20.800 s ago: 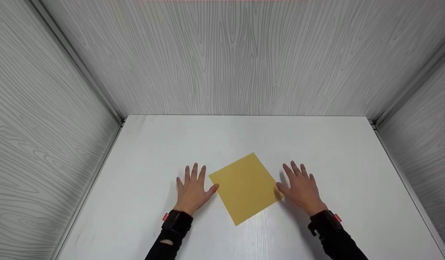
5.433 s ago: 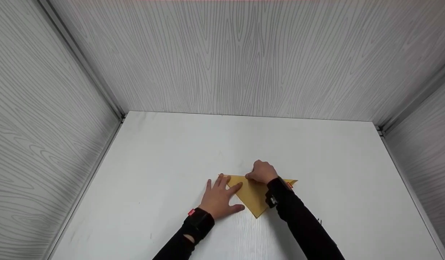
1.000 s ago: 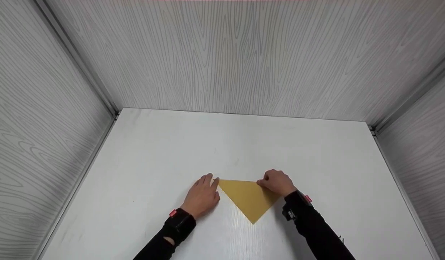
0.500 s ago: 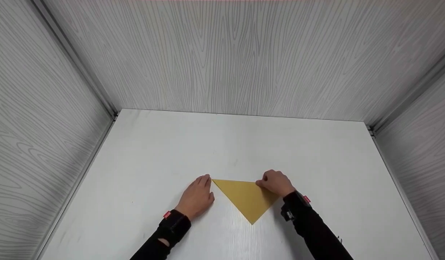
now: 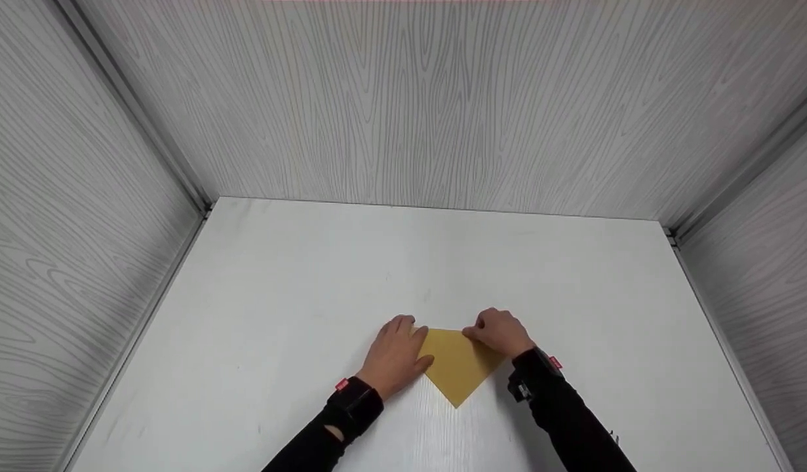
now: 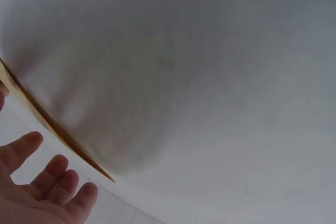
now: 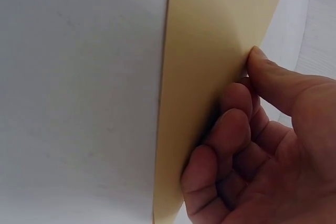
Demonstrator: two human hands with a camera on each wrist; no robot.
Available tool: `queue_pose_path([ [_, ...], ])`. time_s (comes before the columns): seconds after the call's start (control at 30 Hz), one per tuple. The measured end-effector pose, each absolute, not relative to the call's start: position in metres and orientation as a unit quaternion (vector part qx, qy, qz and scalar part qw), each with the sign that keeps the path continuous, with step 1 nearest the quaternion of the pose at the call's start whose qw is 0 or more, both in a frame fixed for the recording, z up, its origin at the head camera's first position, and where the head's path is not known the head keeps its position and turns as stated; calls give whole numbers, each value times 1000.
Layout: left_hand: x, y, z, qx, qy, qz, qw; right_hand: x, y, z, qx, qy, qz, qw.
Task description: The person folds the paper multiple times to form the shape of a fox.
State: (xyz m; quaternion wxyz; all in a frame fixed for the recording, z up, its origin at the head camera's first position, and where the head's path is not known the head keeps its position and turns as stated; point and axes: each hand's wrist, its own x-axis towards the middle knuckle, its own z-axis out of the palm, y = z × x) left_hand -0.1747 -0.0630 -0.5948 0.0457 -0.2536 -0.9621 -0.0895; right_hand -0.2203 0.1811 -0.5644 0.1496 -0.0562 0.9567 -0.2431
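A yellow sheet of paper point(image 5: 457, 373), folded into a triangle, lies on the table with its fold at the far side and a point toward me. My left hand point(image 5: 393, 357) is over its left corner and hides it; in the left wrist view the fingers point(image 6: 60, 179) are spread and slightly bent beside the paper point(image 6: 68, 139). My right hand point(image 5: 501, 331) holds the folded edge on the right. In the right wrist view its thumb point(image 7: 275, 80) is on the edge of the paper, and the other fingers are curled against it.
The white table point(image 5: 311, 262) has a grey wood-grain panel point(image 5: 410, 105) at its back and further panels on the left point(image 5: 82, 229) and right point(image 5: 770, 262). Black bands sit on both wrists.
The flat square sheet of 20.8 s ago is a triangle by 5.4 s ago. In the last half second my left hand shifts right over the paper's left corner; my right hand stays on the edge.
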Motion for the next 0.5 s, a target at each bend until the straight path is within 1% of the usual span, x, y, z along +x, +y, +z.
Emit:
queue_pose_path([
  [0.17, -172, -62, -600, -248, -964, -98, 22, -222, 180, -563, -49, 953, -254, 160],
  [0.3, -172, -62, -597, -255, -962, -101, 8, -223, 179, -561, -54, 955, -241, 161],
  [0.5, -172, -60, -593, -254, -960, -112, -16, -222, 166, -564, -70, 958, -239, 143],
])
